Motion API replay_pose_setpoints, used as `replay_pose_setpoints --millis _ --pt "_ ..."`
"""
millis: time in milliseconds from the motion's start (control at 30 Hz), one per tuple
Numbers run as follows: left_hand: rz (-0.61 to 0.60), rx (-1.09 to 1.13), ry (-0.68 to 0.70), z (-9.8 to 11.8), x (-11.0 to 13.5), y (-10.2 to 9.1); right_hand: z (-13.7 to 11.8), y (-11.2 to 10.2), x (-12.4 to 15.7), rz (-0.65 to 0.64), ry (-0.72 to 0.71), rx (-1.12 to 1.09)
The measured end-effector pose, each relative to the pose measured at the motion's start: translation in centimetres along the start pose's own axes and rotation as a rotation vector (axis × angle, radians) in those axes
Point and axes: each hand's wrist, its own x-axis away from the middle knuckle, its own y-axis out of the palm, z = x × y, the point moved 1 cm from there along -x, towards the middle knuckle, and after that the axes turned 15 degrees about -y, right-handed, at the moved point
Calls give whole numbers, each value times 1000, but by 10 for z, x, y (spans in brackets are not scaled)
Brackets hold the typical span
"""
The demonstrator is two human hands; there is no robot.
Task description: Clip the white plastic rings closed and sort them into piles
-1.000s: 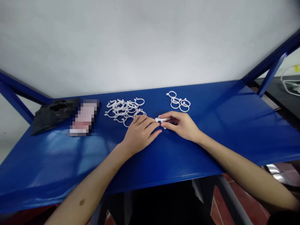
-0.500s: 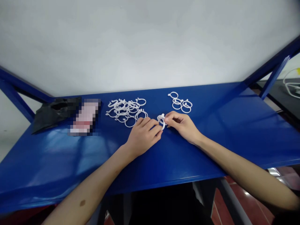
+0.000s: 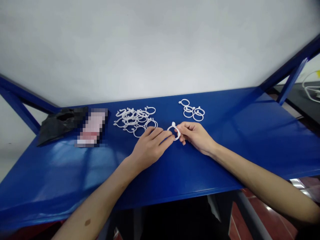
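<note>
- Ring pinched between both hands, over worktop
- Left hand fingertips grip its left side
- Right hand pinches its right side
- Ring pile behind left hand

White ring likely smooth plastic; blue shelf glossy painted metal

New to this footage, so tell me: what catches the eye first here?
The left hand and right hand meet in the middle of the blue shelf, pinching one white ring between them. A heap of rings lies behind the left hand, a smaller cluster behind the right.
</note>
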Motion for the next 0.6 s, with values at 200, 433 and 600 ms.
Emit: replay_pose_setpoints --millis 200,433,600 --pt "-85 20 -20 -1 3 8 4 1 0 -83 26 20" --pt "-281 55 -85 -2 4 7 -12 0 8 -143 -611 889" --pt "-249 104 -76 -3 4 6 -14 5 10 -513 -778 1319"
